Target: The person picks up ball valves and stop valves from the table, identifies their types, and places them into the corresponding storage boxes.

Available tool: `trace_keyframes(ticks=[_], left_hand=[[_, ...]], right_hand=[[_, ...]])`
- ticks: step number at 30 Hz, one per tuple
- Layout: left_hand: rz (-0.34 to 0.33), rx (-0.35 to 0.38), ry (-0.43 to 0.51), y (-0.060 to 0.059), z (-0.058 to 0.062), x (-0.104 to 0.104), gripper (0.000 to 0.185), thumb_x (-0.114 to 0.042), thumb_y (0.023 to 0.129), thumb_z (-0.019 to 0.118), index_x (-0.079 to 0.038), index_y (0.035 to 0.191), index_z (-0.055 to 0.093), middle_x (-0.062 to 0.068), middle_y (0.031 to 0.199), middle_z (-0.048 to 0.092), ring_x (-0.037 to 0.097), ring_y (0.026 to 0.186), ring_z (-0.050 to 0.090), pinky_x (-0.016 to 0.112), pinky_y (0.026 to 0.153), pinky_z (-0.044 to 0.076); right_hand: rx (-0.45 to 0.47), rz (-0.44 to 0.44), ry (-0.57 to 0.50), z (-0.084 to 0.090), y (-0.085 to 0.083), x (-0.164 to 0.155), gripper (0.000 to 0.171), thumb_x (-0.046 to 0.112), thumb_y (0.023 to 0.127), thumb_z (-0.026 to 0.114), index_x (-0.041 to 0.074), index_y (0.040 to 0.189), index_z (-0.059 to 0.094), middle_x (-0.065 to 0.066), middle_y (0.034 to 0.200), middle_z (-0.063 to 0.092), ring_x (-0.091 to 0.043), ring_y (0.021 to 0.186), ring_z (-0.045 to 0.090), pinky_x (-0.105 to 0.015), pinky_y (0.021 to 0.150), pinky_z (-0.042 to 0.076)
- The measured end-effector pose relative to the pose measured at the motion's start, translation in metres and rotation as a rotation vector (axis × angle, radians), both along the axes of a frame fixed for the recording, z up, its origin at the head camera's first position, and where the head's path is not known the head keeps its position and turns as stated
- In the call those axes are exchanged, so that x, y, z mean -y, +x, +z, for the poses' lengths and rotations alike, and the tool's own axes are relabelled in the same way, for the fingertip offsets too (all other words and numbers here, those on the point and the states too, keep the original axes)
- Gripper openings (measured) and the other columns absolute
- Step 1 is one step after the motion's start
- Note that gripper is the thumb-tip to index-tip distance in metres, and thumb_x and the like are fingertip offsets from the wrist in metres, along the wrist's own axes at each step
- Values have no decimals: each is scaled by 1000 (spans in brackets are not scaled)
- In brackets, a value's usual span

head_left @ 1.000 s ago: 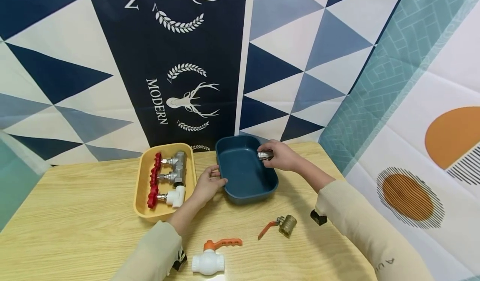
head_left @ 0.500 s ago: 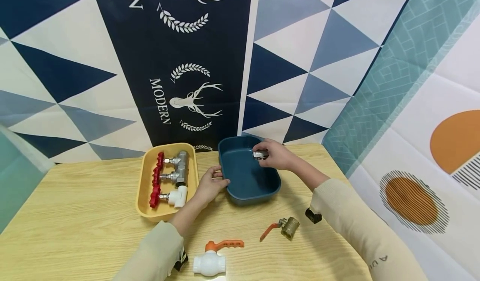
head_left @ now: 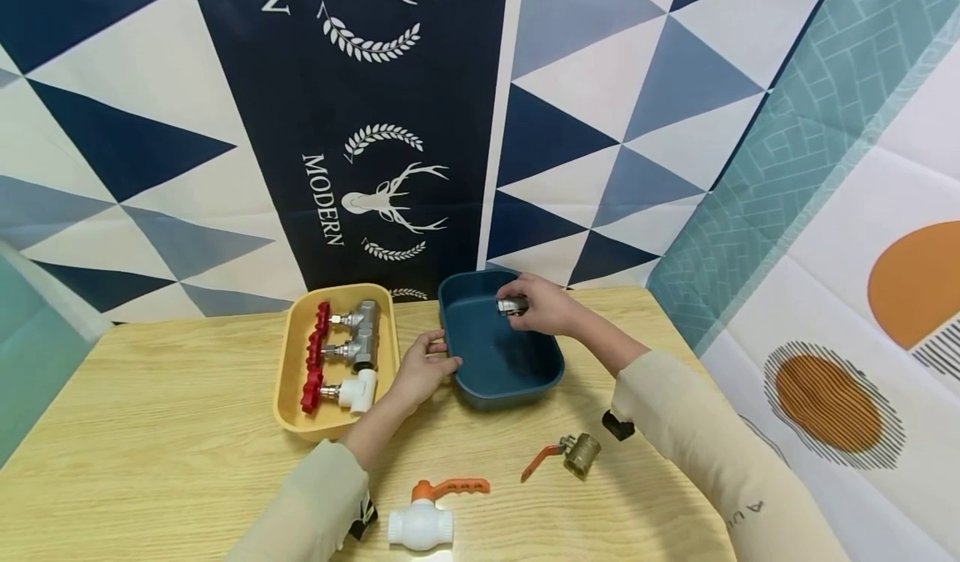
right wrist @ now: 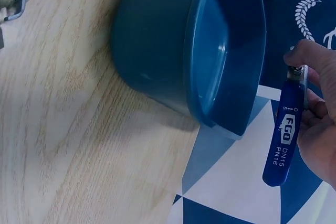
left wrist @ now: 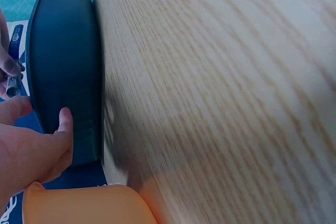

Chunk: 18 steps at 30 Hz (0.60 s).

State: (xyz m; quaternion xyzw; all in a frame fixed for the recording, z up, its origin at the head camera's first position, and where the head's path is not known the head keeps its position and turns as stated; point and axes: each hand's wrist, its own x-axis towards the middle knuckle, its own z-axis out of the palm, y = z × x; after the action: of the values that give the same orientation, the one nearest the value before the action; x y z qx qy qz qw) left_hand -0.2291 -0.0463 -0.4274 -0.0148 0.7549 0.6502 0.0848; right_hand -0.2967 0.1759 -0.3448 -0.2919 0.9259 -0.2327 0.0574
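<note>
The right hand (head_left: pixel 542 305) has moved a little to the left since a moment ago, so the metal valve (head_left: pixel 511 305) it pinches now hangs deeper over the blue tub (head_left: pixel 480 378). The valve's blue handle (right wrist: pixel 286 135) lies against the fingers. The left hand (head_left: pixel 424 368) has not moved: its fingers are curled over the tub's left rim, thumb outside.

There are two tubs, the blue one and a yellow tub (head_left: pixel 288 378) just beside it. The yellow tub holds three valves with red wheels (head_left: pixel 337 349), lined up in a row. Two more valves lie on the wooden table (head_left: pixel 150 429): a white valve with an orange handle (head_left: pixel 423 520) and a brass valve with an orange-red lever (head_left: pixel 573 454).
</note>
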Motion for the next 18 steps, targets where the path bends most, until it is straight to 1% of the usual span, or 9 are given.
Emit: trace_keyframes(ticks=[3, 7, 8, 10, 14, 16, 18], left_hand=[[-7, 5, 12, 1, 3, 1, 59, -7, 85, 65, 1, 137, 39, 24, 125, 48, 34, 109, 55, 37, 81, 53], [-16, 13, 18, 11, 21, 1, 57, -4, 87, 61, 5, 137, 37, 27, 126, 47, 37, 110, 54, 35, 82, 53], [-19, 16, 18, 11, 22, 1, 57, -3, 87, 61, 6, 137, 37, 27, 126, 47, 37, 110, 54, 35, 82, 53], [-19, 10, 20, 11, 20, 1, 57, -4, 87, 61, 6, 137, 37, 27, 126, 47, 37, 110, 54, 34, 81, 53], [-9, 3, 27, 1, 2, 1, 58, -7, 86, 64, 2, 137, 38, 24, 125, 48, 33, 107, 56, 39, 81, 54], [-8, -3, 25, 1, 1, 1, 58, -8, 86, 64, 1, 137, 38, 23, 125, 48, 32, 107, 56, 40, 82, 54], [-5, 0, 25, 0, 0, 1, 58, -8, 85, 64, 1, 137, 39, 23, 125, 49, 32, 106, 57, 38, 81, 54]], right_hand=[[-4, 10, 13, 0, -1, 4, 38, 11, 82, 64, 3, 119, 61, -12, 105, 56, -19, 84, 51, -29, 71, 48], [7, 14, 14, -3, -3, 9, 37, 10, 82, 65, 4, 119, 61, -12, 103, 56, -19, 83, 51, -29, 71, 48], [8, 15, 12, -4, -4, 10, 38, 10, 82, 65, 4, 119, 61, -12, 104, 56, -19, 84, 51, -29, 71, 48], [13, 22, 5, -5, -6, 12, 38, 9, 82, 65, 4, 120, 61, -13, 104, 56, -19, 85, 52, -29, 71, 49], [16, 33, 1, -6, -8, 16, 39, 9, 82, 64, 3, 121, 60, -13, 105, 56, -20, 85, 52, -29, 71, 49], [15, 39, 5, -7, -9, 18, 39, 9, 83, 64, 2, 121, 60, -13, 106, 55, -19, 84, 52, -29, 70, 48], [16, 47, 11, -8, -9, 20, 40, 10, 83, 64, 2, 122, 60, -14, 107, 55, -20, 84, 52, -29, 71, 48]])
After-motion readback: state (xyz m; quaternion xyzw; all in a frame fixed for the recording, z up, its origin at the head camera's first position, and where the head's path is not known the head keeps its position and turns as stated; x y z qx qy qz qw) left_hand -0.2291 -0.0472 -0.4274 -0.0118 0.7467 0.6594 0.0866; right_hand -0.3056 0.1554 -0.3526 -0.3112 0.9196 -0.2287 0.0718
